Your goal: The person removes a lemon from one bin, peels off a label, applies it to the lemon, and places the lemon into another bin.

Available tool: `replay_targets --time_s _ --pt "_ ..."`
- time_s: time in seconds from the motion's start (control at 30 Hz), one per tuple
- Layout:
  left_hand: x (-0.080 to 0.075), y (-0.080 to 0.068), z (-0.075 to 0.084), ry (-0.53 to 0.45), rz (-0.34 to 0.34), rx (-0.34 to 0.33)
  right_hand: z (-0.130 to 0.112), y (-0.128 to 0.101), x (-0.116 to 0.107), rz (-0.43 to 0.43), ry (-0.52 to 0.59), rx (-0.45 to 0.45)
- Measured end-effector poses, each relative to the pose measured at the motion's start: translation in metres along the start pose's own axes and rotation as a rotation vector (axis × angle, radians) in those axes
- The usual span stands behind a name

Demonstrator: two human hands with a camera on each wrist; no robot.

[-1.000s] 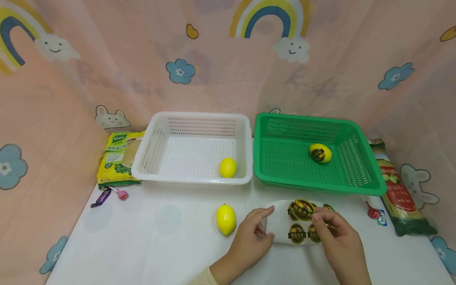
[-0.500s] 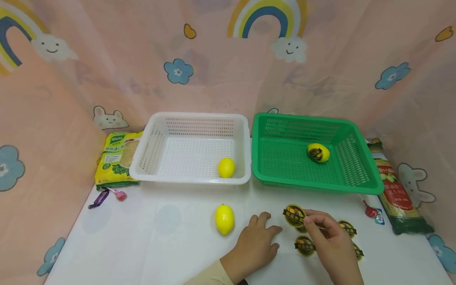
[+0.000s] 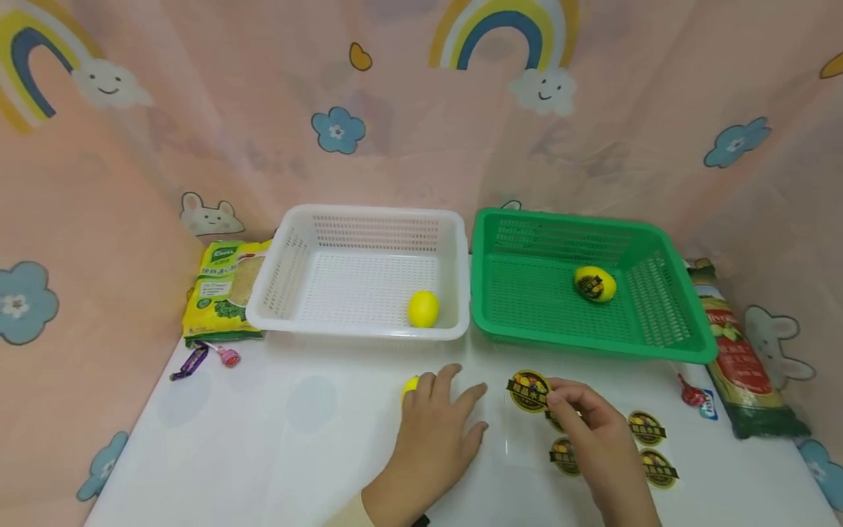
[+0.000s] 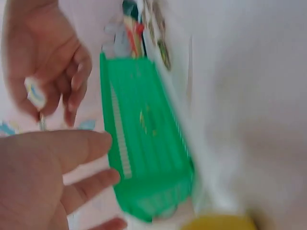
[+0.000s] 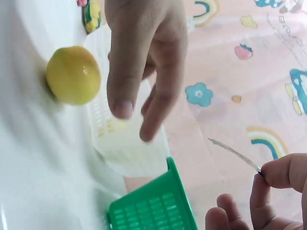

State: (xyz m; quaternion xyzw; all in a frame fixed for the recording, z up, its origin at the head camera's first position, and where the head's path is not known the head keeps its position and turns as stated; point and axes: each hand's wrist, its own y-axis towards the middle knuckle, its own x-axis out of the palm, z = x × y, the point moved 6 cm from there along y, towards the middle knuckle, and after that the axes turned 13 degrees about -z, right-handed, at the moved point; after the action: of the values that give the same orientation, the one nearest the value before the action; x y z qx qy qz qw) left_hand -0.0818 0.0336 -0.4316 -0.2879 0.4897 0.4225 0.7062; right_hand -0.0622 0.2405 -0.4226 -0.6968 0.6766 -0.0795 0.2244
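In the head view my right hand [image 3: 596,439] pinches a round black-and-gold sticker [image 3: 529,391] between thumb and fingers. Edge-on, the same sticker [image 5: 235,153] shows as a thin strip in the right wrist view. Below that hand lies a sheet of stickers [image 3: 647,428], partly hidden by it. My left hand [image 3: 431,432] hovers with spread fingers over a lemon on the table, covering most of it from the head view. The right wrist view shows this lemon [image 5: 74,75] whole, with the left hand's fingers apart from it.
A white basket [image 3: 358,331] holds one plain lemon [image 3: 423,309]. Right of it, a green basket [image 3: 593,348] holds a lemon with a sticker [image 3: 596,284]. Yellow bag [image 3: 220,293] and candies [image 3: 191,362] lie left; a red-labelled bag [image 3: 740,359] and lollipop [image 3: 691,392] lie right.
The sticker has come off the sheet in my right hand and shifted left. The sheet, raised earlier, now lies on the table. My left hand has left the sheet's edge and moved left over the lemon.
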Motion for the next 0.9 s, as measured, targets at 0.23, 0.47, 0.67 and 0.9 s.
replay_targets --time_s 0.23,0.47,0.67,0.9 --pt "-0.002 -0.014 -0.041 -0.214 0.008 -0.252 -0.015 0.008 0.022 -0.062 0.107 -0.087" --pt "0.012 -0.014 -0.056 -0.371 0.007 -0.281 -0.024 0.012 0.041 -0.086 0.093 -0.120" --pt "0.009 -0.007 -0.065 -0.571 0.013 -0.194 -0.027 0.015 0.051 -0.113 0.105 -0.140" --pt "-0.003 0.002 -0.054 -1.271 0.014 0.103 -0.042 0.013 0.057 -0.170 0.117 -0.211"
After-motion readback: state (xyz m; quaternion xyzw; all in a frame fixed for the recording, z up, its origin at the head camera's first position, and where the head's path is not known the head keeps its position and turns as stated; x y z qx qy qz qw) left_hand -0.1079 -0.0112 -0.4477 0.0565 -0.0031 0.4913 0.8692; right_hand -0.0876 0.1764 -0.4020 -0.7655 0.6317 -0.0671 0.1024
